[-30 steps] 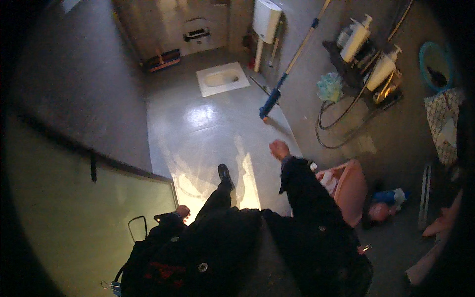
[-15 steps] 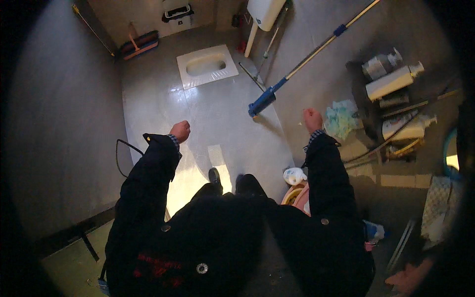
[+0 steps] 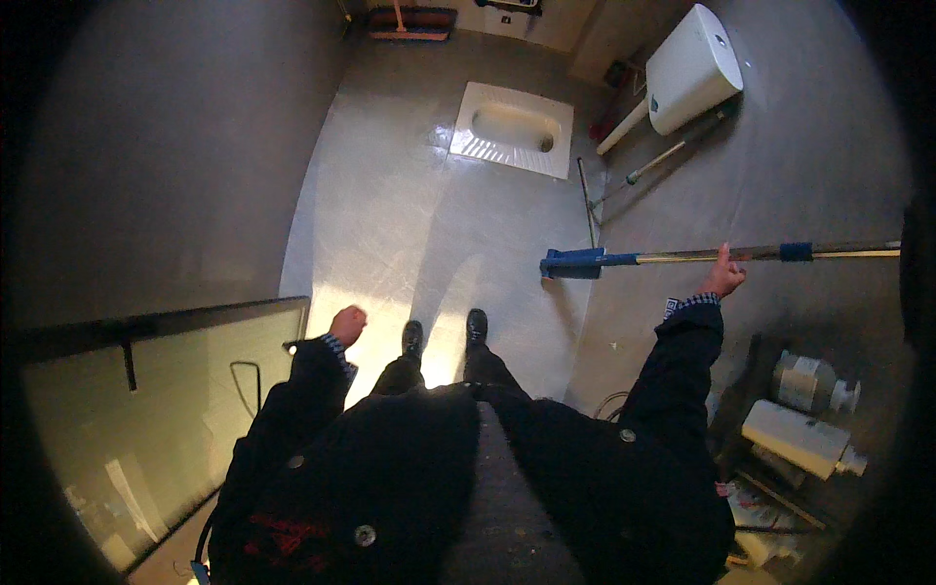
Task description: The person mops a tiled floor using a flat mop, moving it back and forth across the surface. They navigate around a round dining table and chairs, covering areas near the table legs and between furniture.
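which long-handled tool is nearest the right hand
The blue-headed mop: its pole runs by the right hand, while the T-shaped tool is near the cistern and the broom by the far wall.

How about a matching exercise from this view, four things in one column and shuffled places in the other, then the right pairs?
Things:
1. Mop
2. Squat toilet
3. Tank
4. Broom

Places:
A. By the far wall
B. With its pole at the right hand
C. On the right wall
D. Set in the floor

Pairs: 1-B, 2-D, 3-C, 4-A
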### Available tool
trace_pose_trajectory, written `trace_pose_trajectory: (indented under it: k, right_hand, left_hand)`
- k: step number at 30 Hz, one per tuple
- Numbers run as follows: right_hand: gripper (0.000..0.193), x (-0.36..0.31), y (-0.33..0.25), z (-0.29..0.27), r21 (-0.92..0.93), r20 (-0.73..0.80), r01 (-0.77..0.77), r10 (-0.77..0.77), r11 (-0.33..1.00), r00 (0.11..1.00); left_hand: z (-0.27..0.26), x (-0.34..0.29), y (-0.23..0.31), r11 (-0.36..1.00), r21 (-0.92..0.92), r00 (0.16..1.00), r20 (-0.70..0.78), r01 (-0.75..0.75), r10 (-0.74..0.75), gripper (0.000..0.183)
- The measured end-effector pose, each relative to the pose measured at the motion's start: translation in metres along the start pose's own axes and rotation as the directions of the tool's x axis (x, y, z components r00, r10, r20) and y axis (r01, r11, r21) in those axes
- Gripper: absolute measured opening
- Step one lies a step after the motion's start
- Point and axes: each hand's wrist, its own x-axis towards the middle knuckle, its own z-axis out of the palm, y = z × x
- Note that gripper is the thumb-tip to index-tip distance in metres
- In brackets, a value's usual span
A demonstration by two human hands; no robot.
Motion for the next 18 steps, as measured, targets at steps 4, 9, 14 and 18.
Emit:
trace_pose_trajectory:
  k: [4,9,14,18]
  right_hand:
    - [0.045,0.003,-0.003,0.011,0.220,-0.009,0.043,-0.042,0.974,0.999]
    - [0.017,0.004,-0.017,0.013,0.463,0.183,-0.142,0.062,0.875,0.981]
    - [0.025,-0.063,-0.052,0.027,0.554,0.609,-0.214,-0.217,0.804,0.763]
    - [0.021,-0.168,-0.111,0.037,0.563,0.795,-0.288,-0.413,0.774,0.445]
  left_hand:
    - [0.023,-0.079,-0.048,0.928,-0.188,0.945,0.002,0.321,-0.326,0.023]
    - [0.049,-0.150,-0.064,0.800,-0.315,0.855,0.093,0.511,-0.510,0.022]
    - [0.072,-0.182,-0.079,0.754,-0.414,0.840,0.051,0.510,-0.540,0.024]
    - [0.080,-0.196,-0.088,0.787,-0.426,0.879,0.043,0.446,-0.474,0.025]
